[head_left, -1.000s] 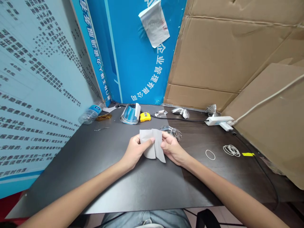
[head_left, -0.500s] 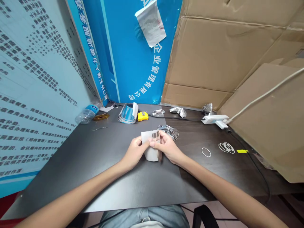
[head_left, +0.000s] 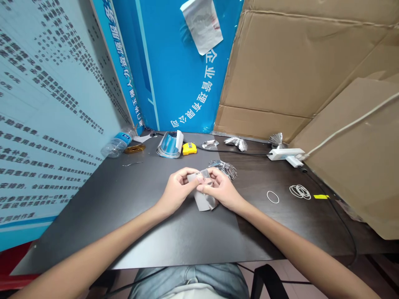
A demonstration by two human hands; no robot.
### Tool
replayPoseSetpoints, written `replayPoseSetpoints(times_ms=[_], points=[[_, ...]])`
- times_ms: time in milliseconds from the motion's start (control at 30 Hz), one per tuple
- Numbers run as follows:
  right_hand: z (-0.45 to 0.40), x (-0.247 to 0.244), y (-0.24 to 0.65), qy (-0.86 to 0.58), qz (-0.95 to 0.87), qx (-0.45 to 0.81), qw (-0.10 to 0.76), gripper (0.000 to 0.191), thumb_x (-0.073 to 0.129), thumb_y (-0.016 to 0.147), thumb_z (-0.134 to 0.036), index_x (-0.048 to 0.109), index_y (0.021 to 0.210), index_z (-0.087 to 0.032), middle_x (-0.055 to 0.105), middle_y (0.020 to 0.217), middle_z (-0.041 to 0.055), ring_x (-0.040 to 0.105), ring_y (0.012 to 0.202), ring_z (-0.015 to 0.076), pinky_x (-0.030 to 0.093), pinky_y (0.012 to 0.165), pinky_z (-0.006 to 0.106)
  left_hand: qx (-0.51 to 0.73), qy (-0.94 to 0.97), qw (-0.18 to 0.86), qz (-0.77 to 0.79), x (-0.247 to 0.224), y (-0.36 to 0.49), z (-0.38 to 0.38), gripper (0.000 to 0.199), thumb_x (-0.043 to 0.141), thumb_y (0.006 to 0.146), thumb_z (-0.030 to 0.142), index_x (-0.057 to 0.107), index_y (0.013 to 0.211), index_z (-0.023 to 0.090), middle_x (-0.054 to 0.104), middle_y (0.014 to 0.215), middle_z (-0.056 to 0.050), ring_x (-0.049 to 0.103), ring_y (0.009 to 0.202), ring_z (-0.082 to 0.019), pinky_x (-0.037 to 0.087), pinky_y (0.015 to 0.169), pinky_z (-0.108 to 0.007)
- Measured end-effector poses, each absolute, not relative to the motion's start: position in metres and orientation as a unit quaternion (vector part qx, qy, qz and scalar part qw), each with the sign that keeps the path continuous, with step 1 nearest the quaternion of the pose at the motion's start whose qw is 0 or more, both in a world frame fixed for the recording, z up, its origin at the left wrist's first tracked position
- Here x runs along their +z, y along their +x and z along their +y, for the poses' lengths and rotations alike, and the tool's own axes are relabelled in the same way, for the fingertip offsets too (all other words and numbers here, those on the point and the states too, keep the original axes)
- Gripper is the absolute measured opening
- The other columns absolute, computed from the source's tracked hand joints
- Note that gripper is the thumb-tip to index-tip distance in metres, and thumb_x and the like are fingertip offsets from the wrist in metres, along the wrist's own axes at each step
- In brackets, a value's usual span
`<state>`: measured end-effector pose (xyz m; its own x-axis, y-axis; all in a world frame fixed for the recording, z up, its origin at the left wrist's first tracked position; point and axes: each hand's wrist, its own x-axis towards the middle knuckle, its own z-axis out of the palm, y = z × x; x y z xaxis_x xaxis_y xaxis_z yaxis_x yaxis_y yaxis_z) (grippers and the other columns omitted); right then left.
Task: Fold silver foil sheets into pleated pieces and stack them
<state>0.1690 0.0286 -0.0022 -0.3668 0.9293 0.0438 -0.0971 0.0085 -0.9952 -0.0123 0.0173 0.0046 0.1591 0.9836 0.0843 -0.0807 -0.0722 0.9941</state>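
Between my two hands is a thin, shiny silver sheet (head_left: pixel 204 202), held just above the table. My left hand (head_left: pixel 181 185) pinches its upper left part, with the thumb across the front. On its right side my right hand (head_left: pixel 222 189) grips the sheet, thumb pointing left and fingers behind. The two thumbs are close together near the top of the sheet. Right behind my right hand lies a bundle of thin silver strips (head_left: pixel 225 168). The fingertips behind the sheet are hidden.
Along the back of the dark table (head_left: pixel 140 241) are a bottle (head_left: pixel 117 144), brown tape (head_left: pixel 134 149), a roll of sheets (head_left: pixel 170 145), a yellow tape measure (head_left: pixel 189 148), silver bundles (head_left: pixel 237 143) and a power strip (head_left: pixel 285 155). White rings (head_left: pixel 300 192) lie at right.
The sheet has tilted and its lower end has swung slightly right. My left hand has moved up, its thumb now higher on the sheet. The whole view has shifted slightly.
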Motion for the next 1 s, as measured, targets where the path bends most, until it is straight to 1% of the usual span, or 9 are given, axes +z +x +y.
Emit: replayPoseSetpoints(times_ms=[100, 200, 333, 500, 667, 767, 900, 1000], points=[[0.031, 0.005, 0.175, -0.364, -0.580, 0.579, 0.442, 0.037, 0.084, 0.079, -0.043, 0.066, 0.102, -0.020, 0.068, 0.100, 0.0032, 0.064, 0.093, 0.0156, 0.052, 0.087, 0.029, 0.493, 0.562, 0.520, 0.413, 0.003, -0.014, 0.017, 0.032, 0.078, 0.086, 0.044, 0.074, 0.099, 0.015, 0.075, 0.098, -0.008, 0.067, 0.088, -0.020, 0.052, 0.080, -0.028], [0.033, 0.011, 0.179, -0.382, -0.601, 0.545, 0.442, 0.029, 0.076, 0.087, -0.047, 0.071, 0.096, -0.019, 0.070, 0.095, 0.0039, 0.064, 0.088, 0.0155, 0.051, 0.085, 0.030, 0.482, 0.588, 0.491, 0.426, 0.002, -0.015, 0.016, 0.030, 0.076, 0.087, 0.043, 0.074, 0.101, 0.017, 0.075, 0.096, -0.006, 0.066, 0.086, -0.019, 0.051, 0.077, -0.027], [0.033, 0.013, 0.180, -0.399, -0.612, 0.526, 0.436, 0.028, 0.075, 0.087, -0.048, 0.073, 0.092, -0.020, 0.070, 0.088, 0.0032, 0.062, 0.081, 0.0153, 0.051, 0.079, 0.030, 0.477, 0.606, 0.467, 0.433, 0.003, -0.015, 0.014, 0.029, 0.076, 0.088, 0.043, 0.074, 0.101, 0.017, 0.075, 0.100, -0.007, 0.067, 0.089, -0.020, 0.051, 0.079, -0.027], [0.031, 0.012, 0.178, -0.396, -0.611, 0.521, 0.445, 0.029, 0.076, 0.086, -0.048, 0.073, 0.091, -0.019, 0.070, 0.087, 0.0035, 0.062, 0.081, 0.0153, 0.051, 0.078, 0.029, 0.504, 0.583, 0.480, 0.419, 0.003, -0.015, 0.014, 0.034, 0.078, 0.087, 0.040, 0.071, 0.112, 0.018, 0.075, 0.108, -0.008, 0.069, 0.097, -0.021, 0.053, 0.083, -0.028], [0.029, 0.009, 0.176, -0.385, -0.592, 0.539, 0.459, 0.029, 0.078, 0.085, -0.046, 0.073, 0.091, -0.019, 0.070, 0.087, 0.0034, 0.062, 0.081, 0.0152, 0.051, 0.079, 0.030, 0.517, 0.596, 0.458, 0.409, 0.006, -0.016, 0.014, 0.025, 0.078, 0.088, 0.038, 0.076, 0.101, 0.017, 0.076, 0.101, -0.008, 0.069, 0.094, -0.021, 0.053, 0.084, -0.029], [0.028, 0.007, 0.176, -0.382, -0.580, 0.547, 0.468, 0.028, 0.077, 0.086, -0.046, 0.073, 0.090, -0.019, 0.070, 0.089, 0.0038, 0.063, 0.083, 0.0154, 0.051, 0.081, 0.030, 0.511, 0.596, 0.459, 0.417, 0.006, -0.016, 0.014, 0.026, 0.078, 0.087, 0.040, 0.078, 0.101, 0.017, 0.077, 0.100, -0.009, 0.069, 0.092, -0.022, 0.053, 0.082, -0.031], [0.027, 0.005, 0.176, -0.378, -0.566, 0.558, 0.476, 0.029, 0.079, 0.084, -0.046, 0.073, 0.092, -0.019, 0.072, 0.093, 0.0048, 0.064, 0.086, 0.0163, 0.051, 0.083, 0.031, 0.510, 0.601, 0.442, 0.428, 0.007, -0.017, 0.014, 0.027, 0.078, 0.087, 0.041, 0.080, 0.101, 0.018, 0.078, 0.101, -0.009, 0.069, 0.093, -0.023, 0.053, 0.083, -0.031], [0.027, 0.005, 0.176, -0.380, -0.568, 0.552, 0.478, 0.028, 0.080, 0.084, -0.045, 0.074, 0.091, -0.019, 0.071, 0.091, 0.0047, 0.064, 0.084, 0.0160, 0.052, 0.081, 0.030, 0.509, 0.604, 0.436, 0.432, 0.008, -0.018, 0.015, 0.027, 0.079, 0.086, 0.041, 0.080, 0.102, 0.019, 0.078, 0.102, -0.008, 0.070, 0.095, -0.023, 0.053, 0.084, -0.030]])
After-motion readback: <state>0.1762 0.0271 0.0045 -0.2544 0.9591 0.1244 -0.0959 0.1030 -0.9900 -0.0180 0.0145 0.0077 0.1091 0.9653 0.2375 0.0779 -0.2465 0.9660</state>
